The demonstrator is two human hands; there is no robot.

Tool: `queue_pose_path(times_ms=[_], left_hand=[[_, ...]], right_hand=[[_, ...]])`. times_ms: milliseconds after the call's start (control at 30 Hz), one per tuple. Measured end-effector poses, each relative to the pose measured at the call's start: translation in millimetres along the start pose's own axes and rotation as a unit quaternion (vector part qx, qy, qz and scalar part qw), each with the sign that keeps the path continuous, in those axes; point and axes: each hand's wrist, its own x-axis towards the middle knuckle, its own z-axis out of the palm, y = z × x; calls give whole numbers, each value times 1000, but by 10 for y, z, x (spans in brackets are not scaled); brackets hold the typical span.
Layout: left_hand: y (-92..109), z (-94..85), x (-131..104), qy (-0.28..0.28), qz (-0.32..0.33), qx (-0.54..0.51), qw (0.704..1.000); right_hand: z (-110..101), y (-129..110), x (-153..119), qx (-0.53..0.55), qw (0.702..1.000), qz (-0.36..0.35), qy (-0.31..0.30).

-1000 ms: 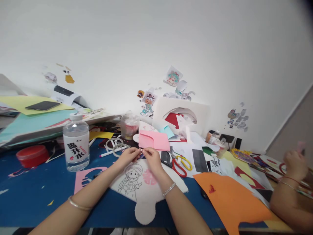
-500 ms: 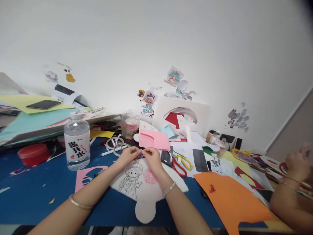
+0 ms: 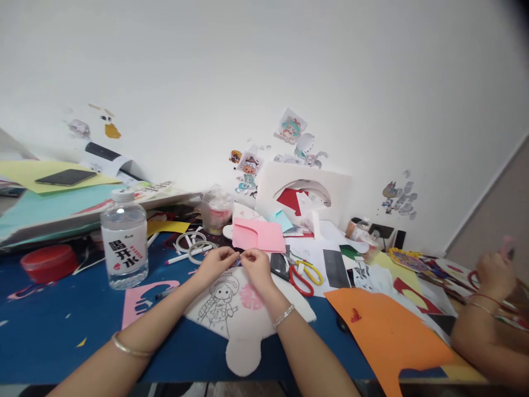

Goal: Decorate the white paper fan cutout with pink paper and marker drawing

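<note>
White fan-shaped card with a rounded tab [image 3: 243, 355] lies flat on the blue desk [image 3: 53, 320], seemingly for steadiness, the left hand's [image 3: 214, 264] and right hand's [image 3: 257, 269] fingers bunched near its far edge, any grasp too small to tell

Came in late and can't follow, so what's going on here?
A person's left hand and right hand are close together, fingertips nearly meeting, at the far edge of a white cutout; what, if anything, they pinch is too small to tell. The cutout lies on the blue table, bearing a line-drawn figure and a pink pattern. Scissors lie beside the right hand. Farther right, another person's hand holds something pink.
</note>
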Motion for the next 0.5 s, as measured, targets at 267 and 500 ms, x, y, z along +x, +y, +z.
queue_pose_path(times_ms=[267,500], left_hand=[[42,-23,-21,-9,11,22,1000],[-3,-26,-12,11,25,39,999]], right_hand=[[-9,48,16,-14,1000,-10,-10],[-26,53,31,-13,1000,-17,-10]])
